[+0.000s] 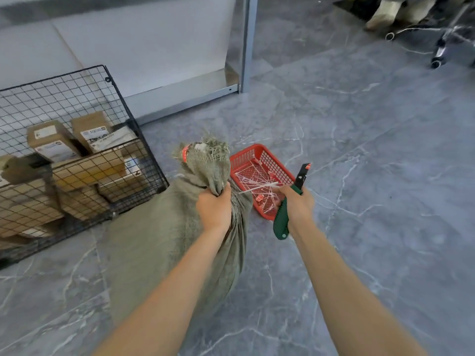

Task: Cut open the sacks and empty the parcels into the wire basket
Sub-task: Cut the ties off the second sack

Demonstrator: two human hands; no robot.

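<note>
Both hands are busy over the floor: the left hand [214, 209] is curled tight round the gathered neck of a grey-green woven sack [164, 253], bunching the cloth just below its frayed top, and the right hand [295, 204] is wrapped round the green handle of a folding knife [282, 220], whose dark blade points up and away from the person. A small red scrap sits at the blade's tip. A thin white string [257, 188] runs taut from the sack's neck, just beside the left hand, across to the right hand's fingers. Above the left hand's grip the sack's mouth flops over, with a red tag [184, 153] fixed round it near the top. The sack stands bulging on the grey marbled floor [372, 176], its body hanging below the left forearm. Just behind the right hand a red plastic basket [246, 155] lies on the floor, touching or nearly touching the sack's right side, and holds a tangle of white strings and little red tags. Left of the sack stands the black wire basket [144, 140], its near corner close against the sack, and cardboard parcels [51, 140] with white labels are piled inside. Behind it rises a pale metal rack [246, 42]. Far off at the right, the wheeled foot of a chair [447, 42] shows.
</note>
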